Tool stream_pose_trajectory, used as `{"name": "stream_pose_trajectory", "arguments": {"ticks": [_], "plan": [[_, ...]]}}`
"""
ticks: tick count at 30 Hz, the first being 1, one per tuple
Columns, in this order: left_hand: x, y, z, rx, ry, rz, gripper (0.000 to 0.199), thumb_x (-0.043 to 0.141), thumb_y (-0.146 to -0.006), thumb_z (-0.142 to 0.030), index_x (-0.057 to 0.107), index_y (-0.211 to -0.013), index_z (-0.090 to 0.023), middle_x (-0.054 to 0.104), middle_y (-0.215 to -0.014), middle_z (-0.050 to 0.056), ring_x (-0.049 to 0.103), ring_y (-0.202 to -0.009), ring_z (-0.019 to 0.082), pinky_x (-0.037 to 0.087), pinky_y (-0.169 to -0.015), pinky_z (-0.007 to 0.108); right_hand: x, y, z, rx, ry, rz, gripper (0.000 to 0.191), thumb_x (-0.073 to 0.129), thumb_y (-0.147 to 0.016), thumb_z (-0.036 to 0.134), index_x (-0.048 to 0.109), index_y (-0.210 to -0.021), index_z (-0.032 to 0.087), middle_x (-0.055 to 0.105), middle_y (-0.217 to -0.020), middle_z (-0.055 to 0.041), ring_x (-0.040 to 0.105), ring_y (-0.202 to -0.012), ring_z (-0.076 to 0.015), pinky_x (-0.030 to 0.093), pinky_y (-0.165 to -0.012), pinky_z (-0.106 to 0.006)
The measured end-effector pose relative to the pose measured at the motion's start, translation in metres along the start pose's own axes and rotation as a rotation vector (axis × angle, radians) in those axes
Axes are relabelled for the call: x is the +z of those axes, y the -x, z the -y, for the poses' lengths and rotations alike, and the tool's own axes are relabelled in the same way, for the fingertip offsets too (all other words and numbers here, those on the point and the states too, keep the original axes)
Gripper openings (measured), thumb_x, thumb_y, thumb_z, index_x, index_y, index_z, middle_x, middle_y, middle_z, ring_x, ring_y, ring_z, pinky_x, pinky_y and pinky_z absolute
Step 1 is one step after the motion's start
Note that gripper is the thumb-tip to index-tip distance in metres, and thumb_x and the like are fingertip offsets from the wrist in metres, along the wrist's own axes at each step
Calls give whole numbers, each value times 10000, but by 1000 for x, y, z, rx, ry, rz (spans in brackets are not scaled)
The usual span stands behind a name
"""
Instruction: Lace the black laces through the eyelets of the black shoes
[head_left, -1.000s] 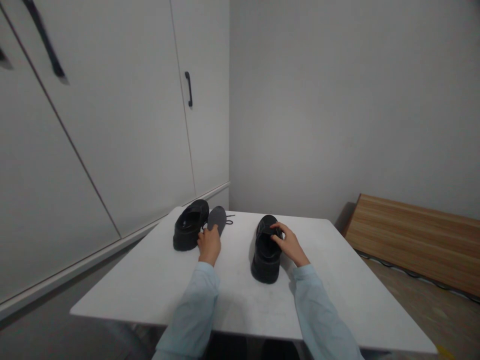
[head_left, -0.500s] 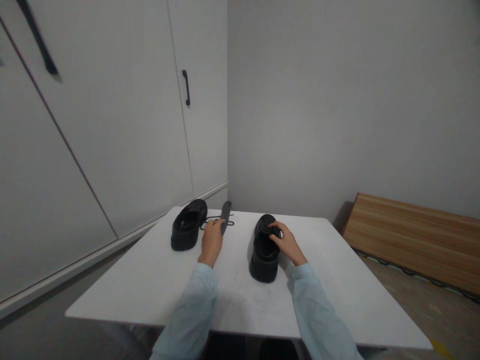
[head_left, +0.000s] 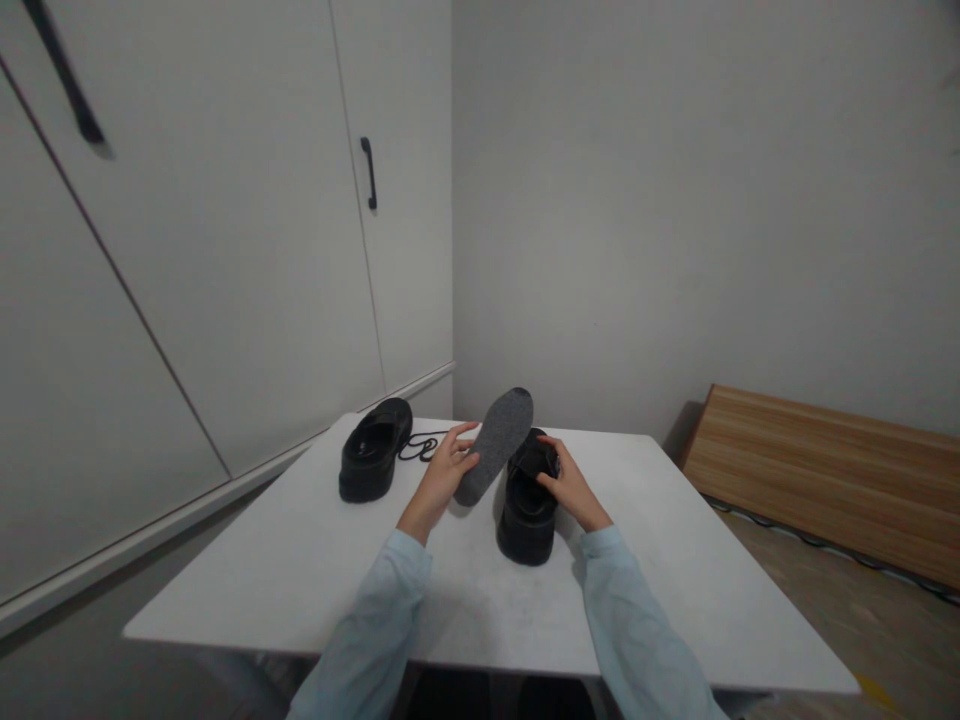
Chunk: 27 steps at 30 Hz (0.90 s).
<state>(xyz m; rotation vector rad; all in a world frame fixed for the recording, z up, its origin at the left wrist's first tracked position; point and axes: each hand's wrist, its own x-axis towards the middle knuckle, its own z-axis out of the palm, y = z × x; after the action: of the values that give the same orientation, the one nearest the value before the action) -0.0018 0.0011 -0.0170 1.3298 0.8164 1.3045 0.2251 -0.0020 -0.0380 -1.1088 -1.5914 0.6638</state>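
A grey insole (head_left: 495, 446) is held by its left edge in my left hand (head_left: 444, 478), slanting up to the right with its flat face toward me. Its upper end overlaps the toe area of the near black shoe (head_left: 526, 535), which stands upright on the table, heel toward me. My right hand (head_left: 573, 488) is closed on that shoe's tongue at the right side of the opening. To the left stands the other black shoe (head_left: 367, 478), with nobody touching it. Black shoelaces (head_left: 421, 446) lie loose beside it, partly behind my left hand.
Both shoes rest on a white table (head_left: 300, 580). White cabinet doors (head_left: 247, 250) with dark handles rise at the left, and a grey wall (head_left: 675, 220) is behind. A wooden board (head_left: 817, 480) leans by the wall at the right.
My left hand has moved right with the insole and turned it, so its broad face now shows instead of its narrow side. My right hand stays at the near shoe.
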Motion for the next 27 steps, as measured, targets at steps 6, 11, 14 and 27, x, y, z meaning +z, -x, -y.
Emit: {"name": "stream_pose_trajectory", "arguments": {"ticks": [6,11,14,27], "plan": [[13,9,-10,-69,66,99,630,709,-673,-322,448,-1239,-234,582,-1004,55,614,-877,172,482,-748,277,2,-4,11,57,-74,-177,305,569,-752,368,647,-993,198,631,-1157,-78,527,-1130,-244,342,-1042,-419],[17,14,-14,-101,106,246,664,728,-678,-299,422,-1265,-245,573,-1014,54,613,-920,190,483,-762,285,-1,-5,11,79,-126,-236,293,580,-780,427,694,-848,166,669,-1083,-102,575,-1053,-247,387,-995,-418],[17,16,-15,-112,110,308,679,729,-685,-298,411,-1283,-251,578,-1004,49,612,-909,183,474,-771,284,-3,-3,10,79,-173,-251,284,600,-776,394,705,-893,157,677,-1071,-107,581,-1058,-248,404,-979,-417],[20,10,-11,-39,-26,180,429,619,-775,-401,522,-1144,-207,579,-846,22,595,-820,145,490,-670,229,-2,2,25,40,-247,-174,190,643,-738,354,726,-732,184,567,-1271,-92,532,-1146,-255,399,-992,-389]]}}
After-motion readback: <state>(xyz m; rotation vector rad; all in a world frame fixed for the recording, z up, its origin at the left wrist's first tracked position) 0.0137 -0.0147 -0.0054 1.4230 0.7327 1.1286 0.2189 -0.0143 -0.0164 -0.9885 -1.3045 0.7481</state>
